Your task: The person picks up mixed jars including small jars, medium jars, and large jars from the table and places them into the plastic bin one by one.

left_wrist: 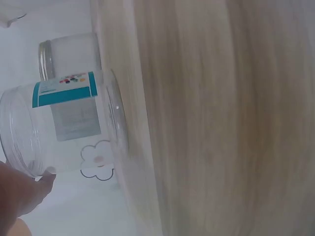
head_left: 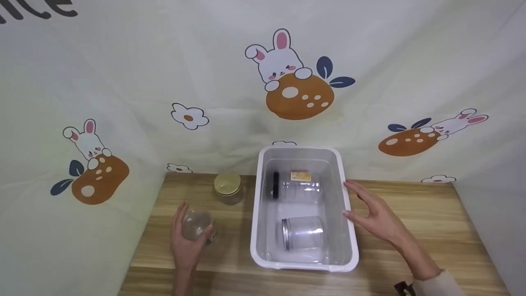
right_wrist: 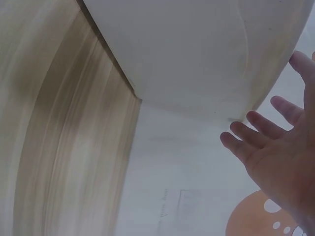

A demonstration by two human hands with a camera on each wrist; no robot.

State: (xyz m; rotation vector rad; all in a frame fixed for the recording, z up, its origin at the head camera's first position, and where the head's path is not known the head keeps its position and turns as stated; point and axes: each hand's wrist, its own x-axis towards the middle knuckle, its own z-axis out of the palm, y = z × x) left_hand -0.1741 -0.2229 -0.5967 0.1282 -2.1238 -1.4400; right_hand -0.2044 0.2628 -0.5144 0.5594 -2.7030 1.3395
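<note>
My left hand (head_left: 187, 242) grips a clear jar (head_left: 197, 225) around its upper end, left of the white bin (head_left: 254, 230). The left wrist view shows this jar (left_wrist: 74, 130) standing on the table, its rim bare and a teal-and-white label on its side. My right hand (head_left: 378, 216) is at the bin's right rim, fingers extended; the right wrist view has its fingertips (right_wrist: 238, 129) by the bin's outer wall (right_wrist: 182, 54). Inside the bin, a black-lidded clear jar (head_left: 298, 191) with a yellow label and a silver-lidded clear jar (head_left: 306, 233) lie on their sides.
A gold-lidded jar (head_left: 228, 185) stands upright between the held jar and the back of the wooden table (head_left: 222, 271). Pale fabric walls (head_left: 222, 135) printed with rabbits and flowers close in the back and both sides.
</note>
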